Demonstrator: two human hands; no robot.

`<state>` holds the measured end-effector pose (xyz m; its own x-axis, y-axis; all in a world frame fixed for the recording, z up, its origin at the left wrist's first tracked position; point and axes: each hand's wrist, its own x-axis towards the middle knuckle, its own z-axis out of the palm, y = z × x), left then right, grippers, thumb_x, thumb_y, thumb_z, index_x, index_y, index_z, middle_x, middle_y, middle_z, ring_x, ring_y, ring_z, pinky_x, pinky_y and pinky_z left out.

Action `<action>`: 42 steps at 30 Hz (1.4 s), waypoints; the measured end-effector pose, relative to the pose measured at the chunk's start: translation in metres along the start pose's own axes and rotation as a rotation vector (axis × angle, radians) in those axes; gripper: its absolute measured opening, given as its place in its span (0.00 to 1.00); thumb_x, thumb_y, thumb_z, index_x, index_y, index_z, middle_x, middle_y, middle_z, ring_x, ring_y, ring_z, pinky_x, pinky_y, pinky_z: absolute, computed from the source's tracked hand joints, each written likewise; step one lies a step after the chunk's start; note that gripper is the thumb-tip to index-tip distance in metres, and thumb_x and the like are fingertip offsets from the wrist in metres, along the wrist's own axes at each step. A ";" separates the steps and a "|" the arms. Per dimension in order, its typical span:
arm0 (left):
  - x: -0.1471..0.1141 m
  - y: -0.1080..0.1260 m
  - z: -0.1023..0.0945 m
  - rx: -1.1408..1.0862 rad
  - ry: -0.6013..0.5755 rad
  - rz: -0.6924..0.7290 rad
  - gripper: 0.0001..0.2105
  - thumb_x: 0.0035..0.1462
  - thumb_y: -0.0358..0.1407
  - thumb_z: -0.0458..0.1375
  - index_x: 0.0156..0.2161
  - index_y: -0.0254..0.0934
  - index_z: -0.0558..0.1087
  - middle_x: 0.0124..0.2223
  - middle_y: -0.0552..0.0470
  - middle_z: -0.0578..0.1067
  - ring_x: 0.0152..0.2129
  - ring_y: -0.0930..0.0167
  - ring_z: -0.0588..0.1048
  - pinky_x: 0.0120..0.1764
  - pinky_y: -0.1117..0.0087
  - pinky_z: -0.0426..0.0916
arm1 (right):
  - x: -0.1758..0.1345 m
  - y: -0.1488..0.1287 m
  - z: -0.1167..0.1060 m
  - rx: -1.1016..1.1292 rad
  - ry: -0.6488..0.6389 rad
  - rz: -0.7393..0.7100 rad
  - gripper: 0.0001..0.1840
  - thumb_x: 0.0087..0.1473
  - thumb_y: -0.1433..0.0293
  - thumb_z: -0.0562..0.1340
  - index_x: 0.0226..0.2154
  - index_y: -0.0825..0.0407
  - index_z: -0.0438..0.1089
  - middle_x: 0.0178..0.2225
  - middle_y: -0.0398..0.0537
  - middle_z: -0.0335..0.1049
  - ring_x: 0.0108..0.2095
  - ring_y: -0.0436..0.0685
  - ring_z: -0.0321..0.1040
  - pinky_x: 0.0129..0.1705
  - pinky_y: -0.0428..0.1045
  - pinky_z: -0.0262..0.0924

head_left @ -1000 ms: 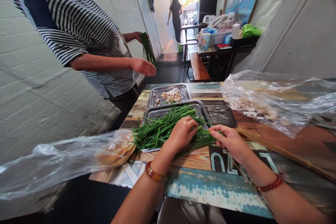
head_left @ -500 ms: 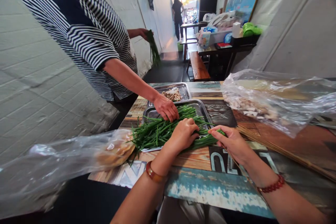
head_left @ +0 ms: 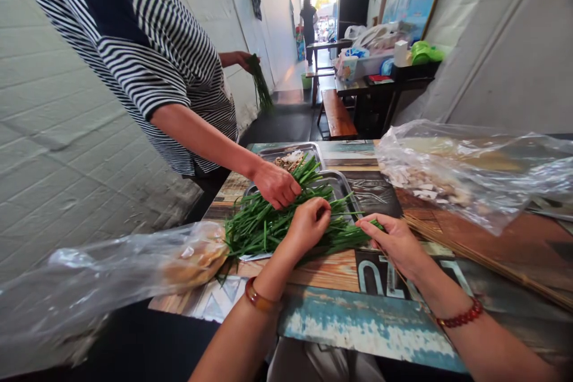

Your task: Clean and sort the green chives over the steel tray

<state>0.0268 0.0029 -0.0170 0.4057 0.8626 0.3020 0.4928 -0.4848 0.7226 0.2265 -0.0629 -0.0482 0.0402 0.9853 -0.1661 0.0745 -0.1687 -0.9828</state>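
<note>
Long green garlic chives (head_left: 262, 224) lie heaped over a metal tray (head_left: 344, 182), with many ends spilling past its near rim. My left hand (head_left: 308, 224) is at the right part of the heap, thumb and fingers curled together. What they hold, if anything, is hidden. My right hand (head_left: 389, 239) pinches the right-hand ends of some chives between thumb and fingers. A thin stick (head_left: 405, 280) runs beneath this hand toward my wrist. Across the tray, a co-worker's hand (head_left: 277, 185) grips a bunch of chives; the other hand (head_left: 244, 61) holds a hanging bunch.
A second metal tray (head_left: 316, 152) behind holds chopped pale pieces. Clear plastic bags lie left (head_left: 197, 256) with flat yellowish food and right (head_left: 430, 185) with pale pieces. Bamboo skewers (head_left: 492, 262) lie at the right. Beyond are a wooden bench (head_left: 338, 113) and a loaded table.
My left hand has lifted slightly and its fingers have curled in. The co-worker's near hand has drawn up chives, which now stick out over the rear tray. My right hand stays in place.
</note>
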 end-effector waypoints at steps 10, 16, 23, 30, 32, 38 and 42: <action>-0.003 0.016 0.000 -0.434 -0.080 -0.191 0.03 0.53 0.31 0.54 0.31 0.34 0.68 0.25 0.57 0.70 0.18 0.79 0.66 0.22 0.78 0.60 | -0.005 -0.013 0.004 -0.028 0.049 -0.026 0.25 0.46 0.49 0.65 0.35 0.53 0.74 0.15 0.38 0.62 0.16 0.48 0.56 0.19 0.44 0.44; -0.003 0.023 -0.019 -0.440 0.251 -0.144 0.06 0.55 0.36 0.55 0.33 0.35 0.69 0.25 0.56 0.71 0.18 0.79 0.66 0.23 0.78 0.62 | -0.007 -0.017 0.005 -0.131 0.030 -0.051 0.25 0.48 0.49 0.62 0.34 0.54 0.75 0.13 0.38 0.61 0.14 0.47 0.54 0.18 0.44 0.45; -0.011 0.022 -0.028 0.097 0.581 0.205 0.04 0.60 0.33 0.53 0.36 0.37 0.71 0.31 0.52 0.74 0.27 0.74 0.70 0.33 0.73 0.65 | -0.006 -0.018 0.008 -0.204 0.015 -0.096 0.23 0.48 0.49 0.62 0.31 0.53 0.76 0.14 0.39 0.61 0.15 0.49 0.57 0.17 0.45 0.44; -0.001 0.003 -0.022 0.547 0.246 0.052 0.08 0.63 0.29 0.49 0.34 0.37 0.70 0.33 0.48 0.72 0.32 0.70 0.71 0.38 0.70 0.64 | -0.006 -0.014 0.010 -0.110 0.047 -0.027 0.25 0.46 0.48 0.64 0.34 0.53 0.73 0.15 0.39 0.61 0.15 0.49 0.57 0.18 0.45 0.46; 0.000 -0.001 -0.021 0.595 0.210 0.011 0.08 0.62 0.29 0.49 0.34 0.36 0.70 0.35 0.47 0.72 0.33 0.68 0.71 0.38 0.69 0.64 | -0.006 -0.013 0.010 -0.086 0.049 -0.037 0.25 0.46 0.48 0.64 0.34 0.53 0.73 0.18 0.40 0.64 0.16 0.49 0.58 0.18 0.45 0.47; -0.002 0.006 -0.020 0.593 0.285 0.141 0.09 0.62 0.30 0.50 0.34 0.37 0.71 0.34 0.49 0.73 0.32 0.70 0.70 0.37 0.71 0.64 | -0.007 -0.018 0.008 -0.136 0.027 -0.095 0.24 0.46 0.48 0.64 0.30 0.53 0.73 0.23 0.43 0.68 0.16 0.48 0.59 0.20 0.46 0.50; -0.005 0.019 -0.036 0.586 0.691 0.342 0.05 0.60 0.29 0.53 0.37 0.38 0.72 0.33 0.49 0.74 0.31 0.71 0.70 0.37 0.70 0.64 | -0.007 -0.020 0.008 -0.136 0.019 -0.086 0.24 0.46 0.48 0.63 0.30 0.53 0.73 0.22 0.43 0.68 0.16 0.48 0.59 0.19 0.46 0.50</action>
<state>0.0065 -0.0052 0.0178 0.1481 0.4654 0.8726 0.8137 -0.5589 0.1600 0.2169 -0.0662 -0.0283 0.0463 0.9958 -0.0788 0.2124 -0.0869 -0.9733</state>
